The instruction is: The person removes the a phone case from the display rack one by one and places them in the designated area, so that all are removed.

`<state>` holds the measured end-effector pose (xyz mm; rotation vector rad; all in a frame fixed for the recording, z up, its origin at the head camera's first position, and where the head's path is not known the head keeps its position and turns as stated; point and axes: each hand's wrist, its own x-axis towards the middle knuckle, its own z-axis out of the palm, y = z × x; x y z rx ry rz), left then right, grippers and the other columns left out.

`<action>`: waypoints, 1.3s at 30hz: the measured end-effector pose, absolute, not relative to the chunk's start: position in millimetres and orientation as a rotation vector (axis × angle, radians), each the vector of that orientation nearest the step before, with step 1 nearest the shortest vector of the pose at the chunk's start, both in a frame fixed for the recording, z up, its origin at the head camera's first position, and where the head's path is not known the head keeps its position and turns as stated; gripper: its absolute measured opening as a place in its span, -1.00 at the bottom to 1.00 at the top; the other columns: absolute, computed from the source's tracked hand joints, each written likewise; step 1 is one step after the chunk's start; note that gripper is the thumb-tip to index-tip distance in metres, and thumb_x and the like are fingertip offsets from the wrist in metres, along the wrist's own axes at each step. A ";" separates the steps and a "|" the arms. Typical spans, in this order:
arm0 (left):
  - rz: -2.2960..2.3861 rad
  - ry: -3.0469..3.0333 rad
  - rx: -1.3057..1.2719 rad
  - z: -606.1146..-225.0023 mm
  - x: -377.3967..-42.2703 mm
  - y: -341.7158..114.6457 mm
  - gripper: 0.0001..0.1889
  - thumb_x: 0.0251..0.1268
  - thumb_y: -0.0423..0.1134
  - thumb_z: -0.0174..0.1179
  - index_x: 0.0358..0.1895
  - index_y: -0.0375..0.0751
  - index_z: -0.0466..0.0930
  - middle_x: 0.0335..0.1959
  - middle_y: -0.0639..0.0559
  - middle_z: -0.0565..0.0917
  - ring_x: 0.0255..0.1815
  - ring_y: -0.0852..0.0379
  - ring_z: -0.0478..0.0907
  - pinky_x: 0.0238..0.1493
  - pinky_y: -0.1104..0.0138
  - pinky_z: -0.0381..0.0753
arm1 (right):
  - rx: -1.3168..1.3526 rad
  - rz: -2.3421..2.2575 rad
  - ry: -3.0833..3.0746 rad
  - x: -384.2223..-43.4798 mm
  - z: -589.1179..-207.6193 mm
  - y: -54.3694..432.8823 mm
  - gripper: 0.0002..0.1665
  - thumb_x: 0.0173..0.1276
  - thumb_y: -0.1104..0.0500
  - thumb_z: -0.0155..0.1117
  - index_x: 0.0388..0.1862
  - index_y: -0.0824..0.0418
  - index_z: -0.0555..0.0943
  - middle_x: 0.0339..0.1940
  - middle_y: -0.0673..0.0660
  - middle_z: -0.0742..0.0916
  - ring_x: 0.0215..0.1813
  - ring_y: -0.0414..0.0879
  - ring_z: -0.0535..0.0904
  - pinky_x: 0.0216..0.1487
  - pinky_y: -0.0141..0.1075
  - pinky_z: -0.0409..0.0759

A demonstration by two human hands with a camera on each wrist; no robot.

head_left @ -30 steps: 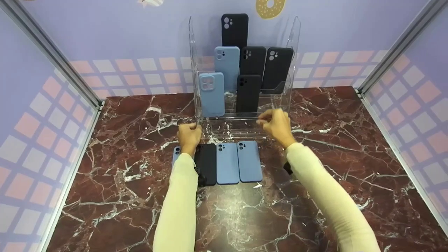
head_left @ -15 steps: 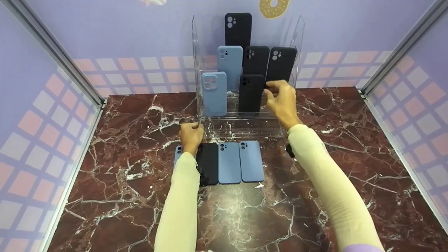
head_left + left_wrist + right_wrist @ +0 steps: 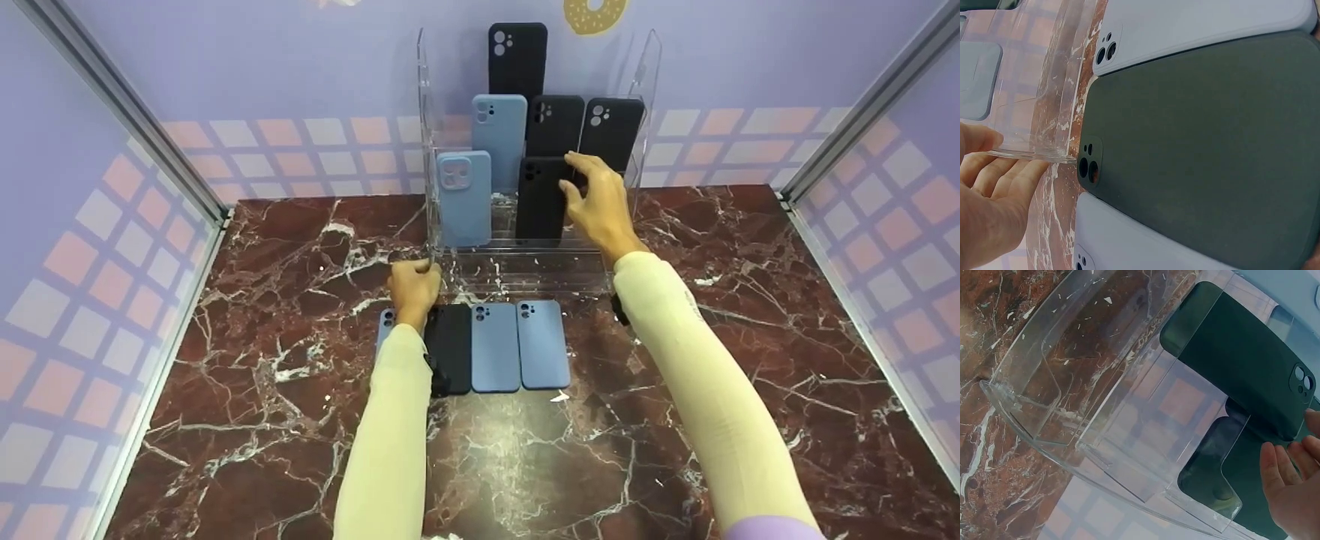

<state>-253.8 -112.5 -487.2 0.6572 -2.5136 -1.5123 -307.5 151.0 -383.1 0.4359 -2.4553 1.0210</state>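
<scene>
A clear stepped display stand (image 3: pixel 525 271) stands against the back wall, holding phone cases upright. My left hand (image 3: pixel 414 291) pinches the stand's left side panel between thumb and fingers, as the left wrist view shows. In the front tier, a black phone case (image 3: pixel 541 202) leans to the right of a light blue phone case (image 3: pixel 465 210). My right hand (image 3: pixel 600 206) is at the black case's upper right edge, thumb and fingers apart; in the right wrist view its fingertips (image 3: pixel 1268 453) lie close by that edge. Whether they touch it I cannot tell.
Behind are a blue case (image 3: pixel 499 135), two black cases (image 3: pixel 556 120) side by side, and another black case (image 3: pixel 517 60) on top. Flat on the marble-patterned table (image 3: pixel 262 450) lie a black case (image 3: pixel 452 352) and several blue cases (image 3: pixel 495 349). Patterned panels (image 3: pixel 82 225) enclose both sides.
My right hand has risen from the stand's lowest tier to the front black case, its fingers spreading at the upper edge. The left hand keeps its hold on the stand.
</scene>
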 end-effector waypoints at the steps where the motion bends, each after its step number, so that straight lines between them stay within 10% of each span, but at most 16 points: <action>1: -1.515 -2.514 0.658 -487.2 -254.1 -112.3 -0.76 0.30 -0.25 0.25 -0.04 -0.14 0.82 0.01 -0.08 0.76 0.15 -0.13 0.62 0.24 0.07 0.46 | 0.431 1.030 -2.454 -307.7 -383.1 150.8 -0.56 0.41 0.36 0.28 0.25 0.43 0.59 0.25 0.32 0.65 0.30 0.16 0.55 0.38 -0.12 0.41; 39: -1.509 -2.536 0.672 -488.1 -254.0 -112.9 -0.75 0.33 -0.22 0.27 0.00 -0.11 0.80 0.02 -0.08 0.76 0.15 -0.14 0.61 0.25 0.05 0.46 | 0.354 1.192 -2.095 -302.5 -383.3 157.7 -0.81 0.21 0.59 0.30 -0.26 0.43 0.75 -0.32 0.28 0.69 -0.26 0.00 0.67 -0.14 -0.42 0.64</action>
